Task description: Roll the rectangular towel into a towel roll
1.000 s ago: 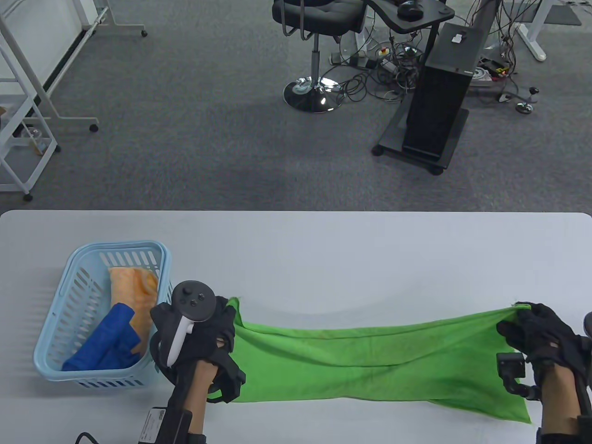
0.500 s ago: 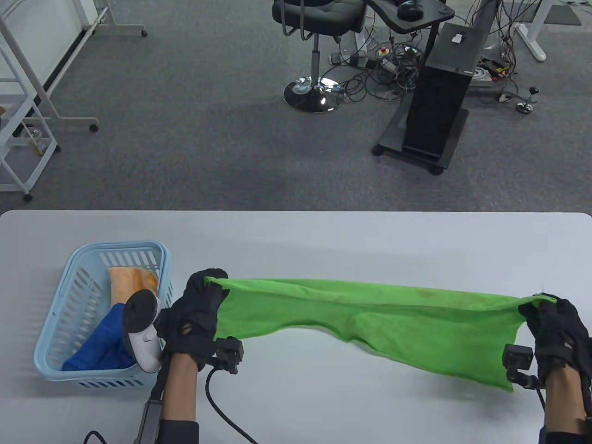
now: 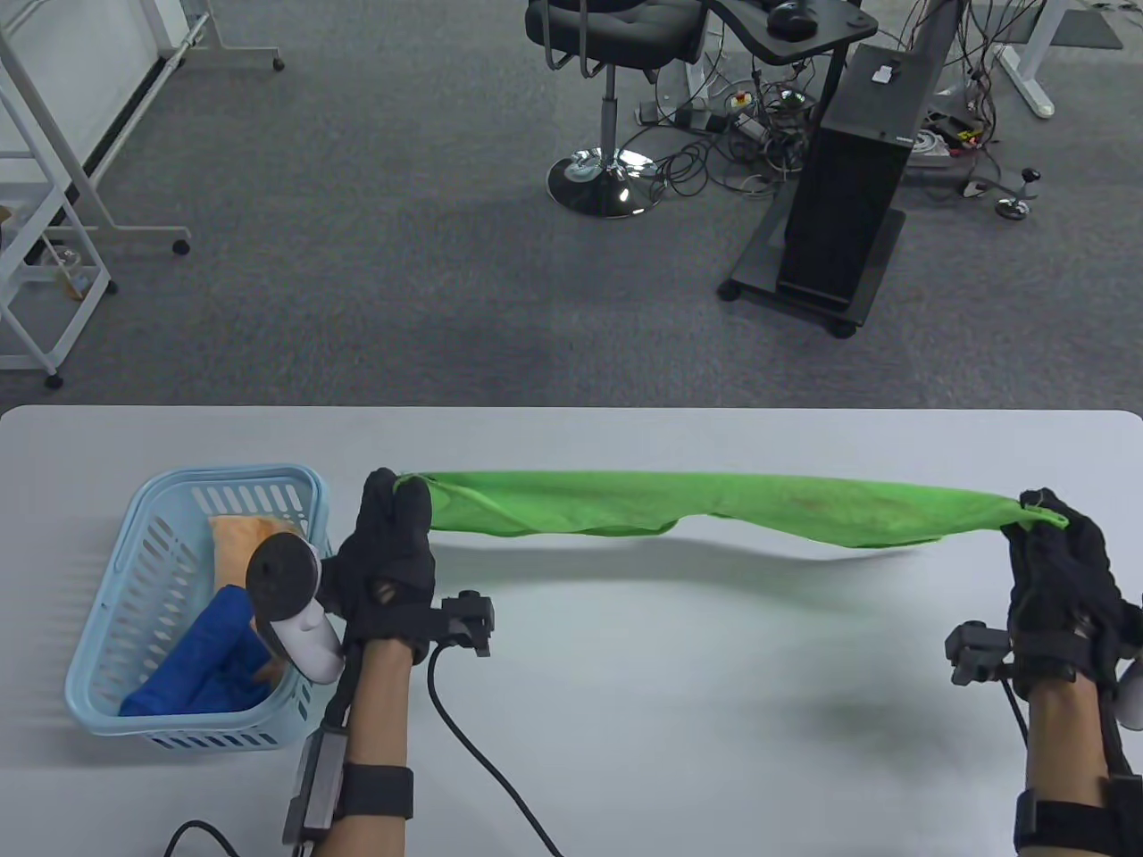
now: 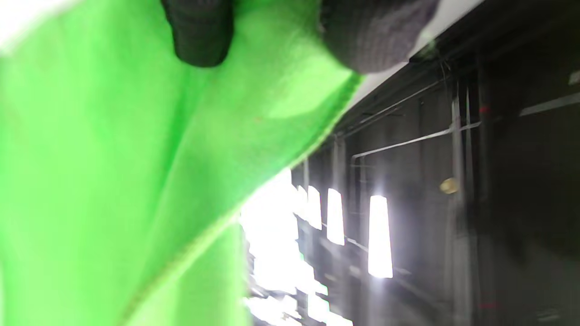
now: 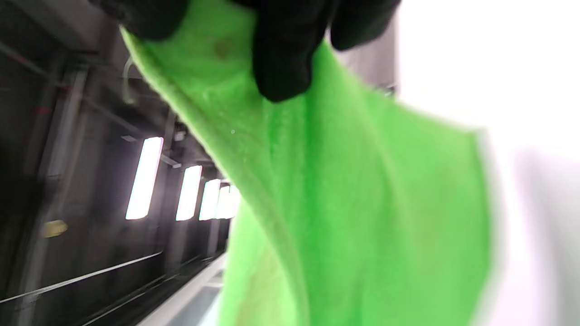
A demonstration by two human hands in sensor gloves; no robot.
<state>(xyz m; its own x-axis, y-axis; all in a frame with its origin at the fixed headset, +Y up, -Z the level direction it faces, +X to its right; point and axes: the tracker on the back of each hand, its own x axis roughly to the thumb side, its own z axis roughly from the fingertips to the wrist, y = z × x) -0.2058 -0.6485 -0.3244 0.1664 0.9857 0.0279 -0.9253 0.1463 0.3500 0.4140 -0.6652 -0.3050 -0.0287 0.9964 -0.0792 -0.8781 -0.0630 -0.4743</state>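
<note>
Over the last second we have lifted the green towel clear of the counter. A second ago it lay stretched and partly resting on the surface; now it hangs in the air as a long narrow band between our hands, sagging slightly in the middle and throwing a soft shadow below. Our left hand pinches one end near the basket, and our right hand pinches the other end near the counter's right edge; in both wrist views dark gloved fingers press into the cloth, closed on it. We judge this to be a shake-out or repositioning before laying it flat, so the rolling itself has not begun.

The towel is a soft, fuzzy microfibre cloth with a stitched hem, limp enough to fold along its length; it looks doubled over, though the blurred wrist views do not settle that. The basket is pale blue slotted plastic holding an orange cloth and a blue cloth. The counter is smooth and pale grey.
</note>
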